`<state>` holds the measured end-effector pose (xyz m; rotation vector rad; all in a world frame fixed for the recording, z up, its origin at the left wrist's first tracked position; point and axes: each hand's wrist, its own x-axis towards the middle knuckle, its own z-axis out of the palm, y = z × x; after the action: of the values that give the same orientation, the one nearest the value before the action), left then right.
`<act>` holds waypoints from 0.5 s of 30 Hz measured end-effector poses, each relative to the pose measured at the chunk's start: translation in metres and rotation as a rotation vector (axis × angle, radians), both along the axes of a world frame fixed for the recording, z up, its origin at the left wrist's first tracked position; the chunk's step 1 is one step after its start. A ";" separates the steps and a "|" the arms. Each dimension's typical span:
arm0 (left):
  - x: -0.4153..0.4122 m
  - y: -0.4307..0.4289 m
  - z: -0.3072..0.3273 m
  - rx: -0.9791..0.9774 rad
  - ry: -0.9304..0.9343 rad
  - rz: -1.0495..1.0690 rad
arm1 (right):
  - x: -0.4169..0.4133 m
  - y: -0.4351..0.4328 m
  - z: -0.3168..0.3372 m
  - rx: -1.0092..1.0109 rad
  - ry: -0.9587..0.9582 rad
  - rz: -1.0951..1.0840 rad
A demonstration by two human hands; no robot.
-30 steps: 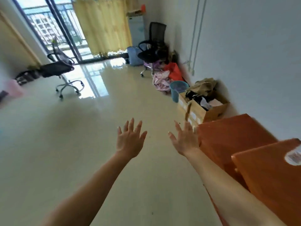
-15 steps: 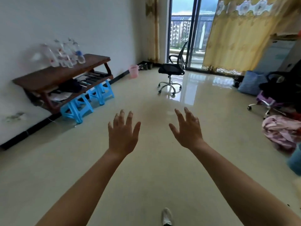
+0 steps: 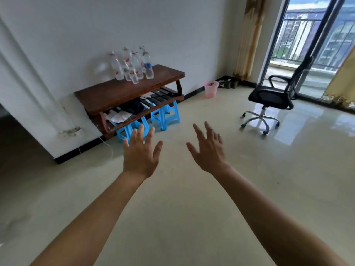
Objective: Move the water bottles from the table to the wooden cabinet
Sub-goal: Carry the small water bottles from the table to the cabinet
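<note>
On the table [image 3: 119, 93], bottles [image 3: 135, 64] bear blurred, seemingly red labels [image 3: 132, 73].

Well beyond the left hand [image 3: 141, 152], the water bottles [image 3: 132, 66] on the table [image 3: 123, 91] are blurred and overlap, so neither their number nor their labels can be told. A pale clear shape [image 3: 99, 69] beside them is only a smear. The dark clutter [image 3: 132, 108] on the table's lower shelf is too dim to name. The left hand's fingertips [image 3: 141, 128] cover part of the blue stools [image 3: 165, 116]. Both forearms run off the bottom edge. Far out from the right hand [image 3: 208, 150], the yellow curtain [image 3: 343, 83] is cut by the side edge.
</note>
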<state>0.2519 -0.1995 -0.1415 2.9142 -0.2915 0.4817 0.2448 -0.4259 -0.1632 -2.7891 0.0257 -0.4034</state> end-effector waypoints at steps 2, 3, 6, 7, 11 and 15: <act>0.040 0.019 -0.005 -0.007 -0.007 0.040 | 0.048 0.019 0.000 -0.018 0.001 0.064; 0.071 0.031 -0.009 -0.017 0.003 0.073 | 0.085 0.030 -0.004 -0.027 0.000 0.096; 0.150 0.061 -0.022 0.000 -0.010 0.108 | 0.170 0.058 -0.015 -0.030 0.004 0.143; 0.168 0.068 -0.025 -0.005 -0.017 0.115 | 0.188 0.064 -0.020 -0.037 -0.008 0.152; 0.286 0.100 -0.029 -0.033 0.017 0.134 | 0.308 0.094 -0.029 -0.057 0.014 0.164; 0.408 0.120 -0.013 -0.025 -0.003 0.121 | 0.424 0.113 -0.010 -0.045 -0.018 0.161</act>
<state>0.6603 -0.0790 -0.1547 2.9186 -0.1088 0.5041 0.6685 -0.3132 -0.1737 -2.8052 -0.2133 -0.3929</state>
